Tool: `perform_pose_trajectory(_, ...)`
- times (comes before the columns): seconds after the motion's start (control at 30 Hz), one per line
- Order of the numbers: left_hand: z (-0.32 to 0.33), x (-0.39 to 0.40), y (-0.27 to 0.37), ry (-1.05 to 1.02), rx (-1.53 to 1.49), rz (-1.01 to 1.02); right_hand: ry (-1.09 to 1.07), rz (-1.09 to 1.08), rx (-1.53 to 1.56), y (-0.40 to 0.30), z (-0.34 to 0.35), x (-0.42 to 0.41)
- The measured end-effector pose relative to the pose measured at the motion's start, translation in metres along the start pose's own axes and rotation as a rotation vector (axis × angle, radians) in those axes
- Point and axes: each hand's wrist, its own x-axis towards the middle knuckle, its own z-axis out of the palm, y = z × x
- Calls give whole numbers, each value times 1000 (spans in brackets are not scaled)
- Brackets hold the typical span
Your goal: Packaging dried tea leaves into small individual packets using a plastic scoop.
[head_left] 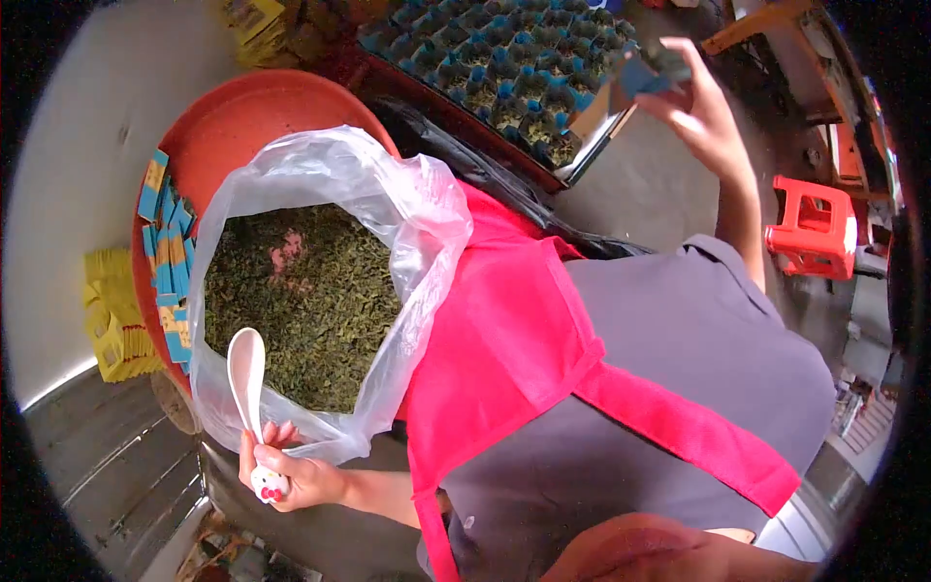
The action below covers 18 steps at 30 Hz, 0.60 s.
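My left hand (291, 473) grips the handle of a white spoon (247, 371) with a cartoon cat figure at its end. The spoon's bowl points up beside the rim of a clear plastic bag (429, 218). Dried, chopped green leaves (327, 298) fill the open bag, with a pink patch among them. The bag sits in a round red plastic basin (269, 102). At the upper right, my right hand (698, 109) holds a small blue and brown paper packet (633, 80), blurred, above the corner of a tray (574, 171) packed with rows of upright, open packets.
Flat blue and tan packets (171, 254) lie along the basin's left side. Yellow packets are stacked beyond the basin (116, 320) and at the top (262, 25). A red plastic stool (814, 229) stands at the right. Black plastic sheeting (465, 156) lies beside the tray.
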Motion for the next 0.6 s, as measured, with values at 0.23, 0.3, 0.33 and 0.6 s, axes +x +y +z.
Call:
perform_pose_trajectory(0.23,-3,0,4,19,-34,42,61,182,-61,11,36,-25)
perform_pose_trajectory(0.3,-4,0,4,0,-24,56,26,209,-46,20,43,-23)
perform_pose_trajectory(0.33,-1,0,1,-19,-22,65,14,118,-111,27,46,-23)
perform_pose_trajectory(0.6,0,-2,-6,-35,-27,20,-232,125,-613,42,77,-39)
